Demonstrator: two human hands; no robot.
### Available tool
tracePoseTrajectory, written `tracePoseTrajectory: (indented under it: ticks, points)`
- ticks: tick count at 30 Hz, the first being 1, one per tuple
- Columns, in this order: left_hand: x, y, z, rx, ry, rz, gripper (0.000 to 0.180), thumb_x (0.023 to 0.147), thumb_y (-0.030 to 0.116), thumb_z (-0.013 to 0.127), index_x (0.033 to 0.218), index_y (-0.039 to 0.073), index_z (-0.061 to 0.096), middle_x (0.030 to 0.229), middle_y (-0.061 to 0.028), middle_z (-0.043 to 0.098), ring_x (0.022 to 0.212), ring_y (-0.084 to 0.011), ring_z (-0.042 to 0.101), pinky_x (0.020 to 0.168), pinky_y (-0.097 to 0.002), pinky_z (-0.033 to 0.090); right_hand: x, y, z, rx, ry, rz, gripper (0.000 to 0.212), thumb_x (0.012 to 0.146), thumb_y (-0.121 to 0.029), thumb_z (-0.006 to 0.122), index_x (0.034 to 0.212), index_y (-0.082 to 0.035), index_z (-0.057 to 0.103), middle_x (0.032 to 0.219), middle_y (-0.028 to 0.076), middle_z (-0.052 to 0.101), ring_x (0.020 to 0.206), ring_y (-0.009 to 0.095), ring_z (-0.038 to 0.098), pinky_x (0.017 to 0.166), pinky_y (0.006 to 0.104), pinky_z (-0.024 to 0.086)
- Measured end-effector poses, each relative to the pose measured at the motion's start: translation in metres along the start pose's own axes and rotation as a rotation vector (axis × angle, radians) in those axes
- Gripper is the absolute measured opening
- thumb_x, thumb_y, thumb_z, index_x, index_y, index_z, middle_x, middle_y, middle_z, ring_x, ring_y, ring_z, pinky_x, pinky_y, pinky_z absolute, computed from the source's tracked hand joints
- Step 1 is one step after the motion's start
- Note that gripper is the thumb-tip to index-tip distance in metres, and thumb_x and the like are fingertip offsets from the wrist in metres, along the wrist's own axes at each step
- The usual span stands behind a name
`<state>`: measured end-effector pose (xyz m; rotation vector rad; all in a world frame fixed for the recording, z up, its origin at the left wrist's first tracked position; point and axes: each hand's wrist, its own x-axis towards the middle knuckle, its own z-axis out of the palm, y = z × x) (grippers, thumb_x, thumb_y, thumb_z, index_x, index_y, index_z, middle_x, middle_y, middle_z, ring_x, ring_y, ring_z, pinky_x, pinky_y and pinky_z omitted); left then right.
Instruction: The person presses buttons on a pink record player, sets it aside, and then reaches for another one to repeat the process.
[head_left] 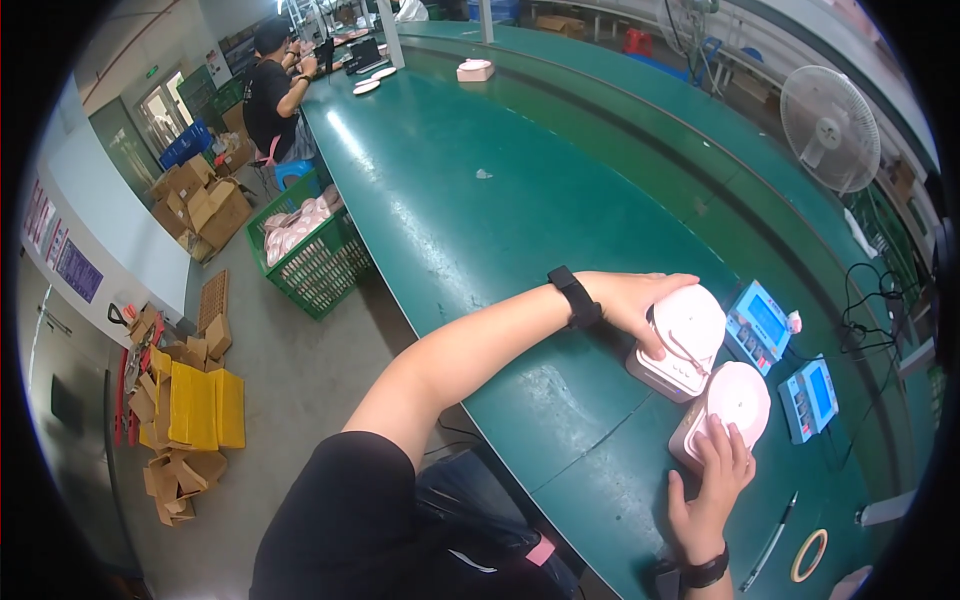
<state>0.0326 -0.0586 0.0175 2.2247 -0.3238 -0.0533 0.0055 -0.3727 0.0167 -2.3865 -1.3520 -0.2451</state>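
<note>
Two pale pink box-shaped devices with round tops stand side by side on the green table (590, 430). My left hand (630, 303) reaches across and grips the farther device (690, 325), thumb on its near side and fingers along its far edge. A thin cord or strap crosses that device's front, above a row of small marks. On the nearer device (738, 395) lie the spread fingers of my right hand (715, 490); its thumb stays apart, off the device's lower edge. The undersides of both devices are hidden.
Two blue meters with screens, one farther (760, 325) and one nearer (808, 398), stand right of the devices. A pen (770, 540) and a tape roll (809, 555) lie near my right wrist. A fan (830, 130), a green crate (315, 260) and a seated co-worker (270, 105) are farther off.
</note>
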Motion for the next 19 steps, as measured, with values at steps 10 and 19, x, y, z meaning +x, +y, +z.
tracePoseTrajectory:
  ticks: [10, 19]
  points:
    - [0.0011, -0.0013, 0.0007, 0.012, 0.005, 0.022, 0.112, 0.056, 0.031, 0.081, 0.14, -0.001, 0.014, 0.137, -0.0249, 0.031, 0.129, -0.0345, 0.03, 0.107, -0.037, 0.026, 0.0006, 0.001, 0.0, 0.011, 0.01, -0.007, 0.05, 0.065, -0.009, 0.063, 0.113, -0.006, 0.05, 0.132, 0.013, 0.045, 0.127, 0.035, 0.033, 0.102, 0.0481, 0.02]
    - [0.0012, -0.0005, -0.0007, 0.02, -0.046, -0.02, 0.114, 0.058, 0.032, 0.08, 0.143, 0.003, 0.01, 0.138, -0.0242, 0.03, 0.13, -0.0352, 0.028, 0.107, -0.0377, 0.026, -0.0021, 0.0014, 0.0022, 0.038, 0.044, 0.048, 0.051, 0.064, -0.009, 0.063, 0.114, -0.01, 0.051, 0.136, 0.016, 0.04, 0.128, 0.038, 0.03, 0.104, 0.0479, 0.019]
